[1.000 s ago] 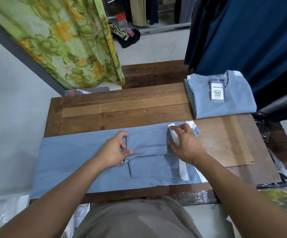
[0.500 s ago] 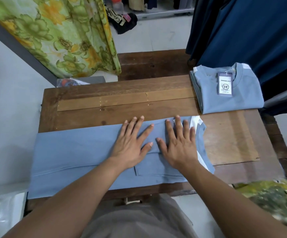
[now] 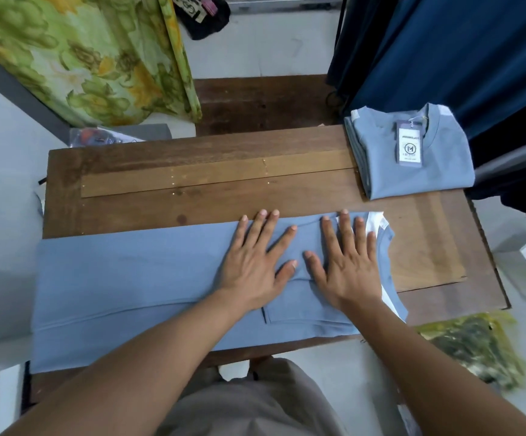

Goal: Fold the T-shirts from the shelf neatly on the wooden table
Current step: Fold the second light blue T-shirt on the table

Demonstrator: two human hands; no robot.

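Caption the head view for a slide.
Both hands, left and right, press a half-folded blue T-shirt flat on the wooden table beside a folded stack.

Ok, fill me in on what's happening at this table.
A person is folding a light blue T-shirt on the wooden table. Both hands lie flat on it with fingers spread, the left hand and right hand side by side over the tucked-in sleeves near the collar end. The rest of the shirt stretches out as a long strip to the left, not yet folded up. A finished folded shirt with a hang tag sits at the table's far right corner.
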